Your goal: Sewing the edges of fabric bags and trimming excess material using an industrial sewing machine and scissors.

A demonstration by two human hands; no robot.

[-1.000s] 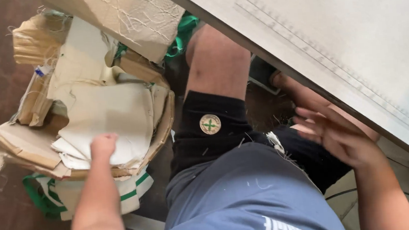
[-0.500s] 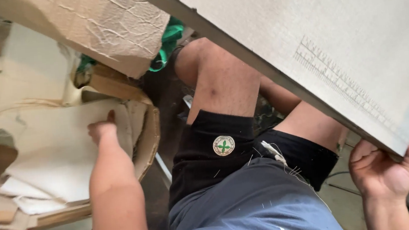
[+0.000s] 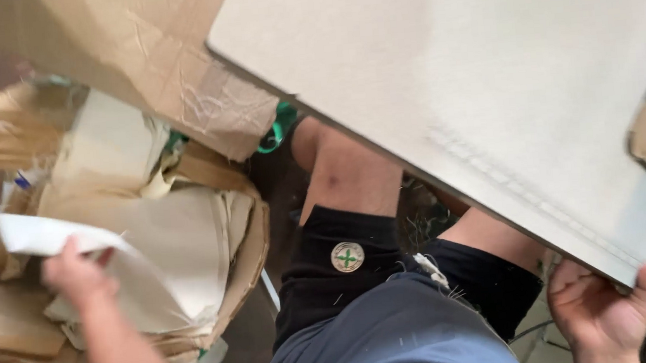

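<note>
Two hands are counted: one left hand (image 3: 74, 275) and one right hand (image 3: 601, 314). One cardboard box (image 3: 245, 252) is recorded, filled with pale sheets too overlapped to be counted; one lifted sheet (image 3: 47, 233) is noted. One grey board (image 3: 486, 89) and one round badge (image 3: 347, 256) are observed.

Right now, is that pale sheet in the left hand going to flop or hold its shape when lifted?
Likely floppy: the sheet already curls and droops around the left hand. Probably light, since one pinch lifts its edge. It may crease easily, like the crumpled pieces in the cardboard box.
</note>
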